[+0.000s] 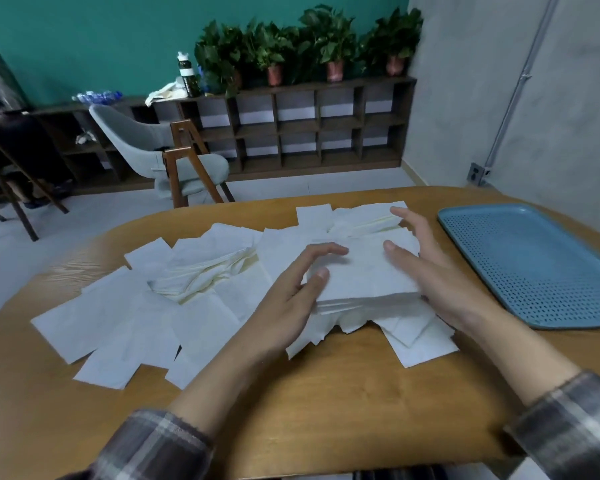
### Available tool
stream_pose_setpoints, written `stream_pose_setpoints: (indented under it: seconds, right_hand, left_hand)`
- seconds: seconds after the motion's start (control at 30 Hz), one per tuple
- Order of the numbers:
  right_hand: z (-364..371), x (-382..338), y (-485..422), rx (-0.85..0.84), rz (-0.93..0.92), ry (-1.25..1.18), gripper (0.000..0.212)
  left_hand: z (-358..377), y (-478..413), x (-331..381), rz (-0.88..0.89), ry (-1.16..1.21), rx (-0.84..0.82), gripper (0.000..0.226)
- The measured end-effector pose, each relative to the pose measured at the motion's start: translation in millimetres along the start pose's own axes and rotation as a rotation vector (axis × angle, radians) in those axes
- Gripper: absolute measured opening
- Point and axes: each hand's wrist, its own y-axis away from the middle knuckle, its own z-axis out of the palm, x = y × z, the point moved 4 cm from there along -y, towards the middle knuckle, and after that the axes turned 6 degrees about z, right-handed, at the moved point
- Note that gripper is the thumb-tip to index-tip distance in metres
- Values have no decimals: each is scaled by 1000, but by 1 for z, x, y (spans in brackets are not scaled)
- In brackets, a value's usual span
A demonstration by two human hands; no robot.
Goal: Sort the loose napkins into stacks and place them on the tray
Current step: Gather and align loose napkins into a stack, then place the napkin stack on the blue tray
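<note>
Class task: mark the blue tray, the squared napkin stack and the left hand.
blue tray [534,261], head view, bare perforated floor.
napkin stack [362,271], head view, middle of the top sheet.
left hand [286,304], head view, back of the hand.

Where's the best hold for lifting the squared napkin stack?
Probably the stack by its left and right edges, left hand and right hand coming from either side, thumbs on top, fingers underneath. It is thick, loose-leaved, lying on scattered napkins, so clamping should keep it together.

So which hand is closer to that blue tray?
Right. The right hand rests against the napkin stack on its tray side, apart from the blue tray; the left hand touches its opposite side.
</note>
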Motion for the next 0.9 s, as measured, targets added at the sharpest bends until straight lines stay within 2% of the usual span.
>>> stream_pose_setpoints:
  seconds: [0.17,0.37,0.53,0.67,0.9]
  right_hand:
    - [-52,0,22,-87,34,202,61]
    - [-116,14,26,58,59,199,53]
    - [-175,37,6,170,116,199,42]
    - [-214,56,-21,296,159,77,45]
    - [-255,77,-82,394,194,206,52]
  left_hand:
    - [34,-28,19,-5,27,10,24]
    - [97,-75,29,-48,-63,13,38]
    - [147,-130,29,-40,-69,16,39]
    - [177,-174,20,-47,-15,-2,40]
    - [211,-249,-19,-190,57,42,44]
